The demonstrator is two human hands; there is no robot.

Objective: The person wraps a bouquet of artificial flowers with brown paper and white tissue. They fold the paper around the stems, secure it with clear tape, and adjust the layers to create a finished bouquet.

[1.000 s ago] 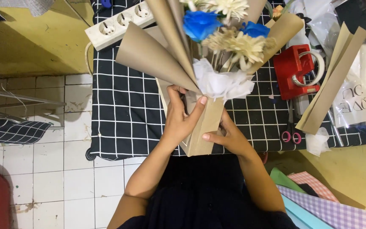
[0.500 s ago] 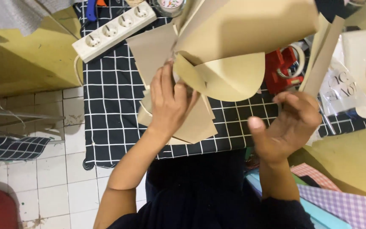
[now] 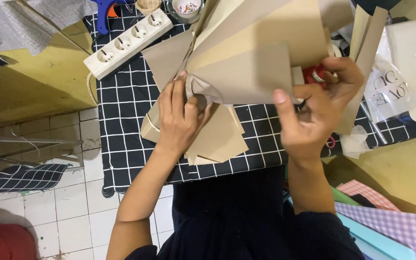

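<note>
The left hand (image 3: 181, 118) pinched the gathered neck of the kraft-paper bouquet wrap (image 3: 246, 62). The right hand (image 3: 316, 110), grip loosely spread, touched the wrap's right edge above the checked cloth (image 3: 121, 125).

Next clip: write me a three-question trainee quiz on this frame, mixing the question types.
1. True or false: the left hand grips the gathered neck of the brown paper wrap.
2. Which object lies at the top left of the black checked cloth? A) a white power strip B) a green bottle C) a silver laptop
3. Fill in: the right hand is raised beside a ___ tape dispenser.

Key: 1 true; 2 A, the white power strip; 3 red, though the dispenser is mostly hidden behind the paper and the fingers.
</note>
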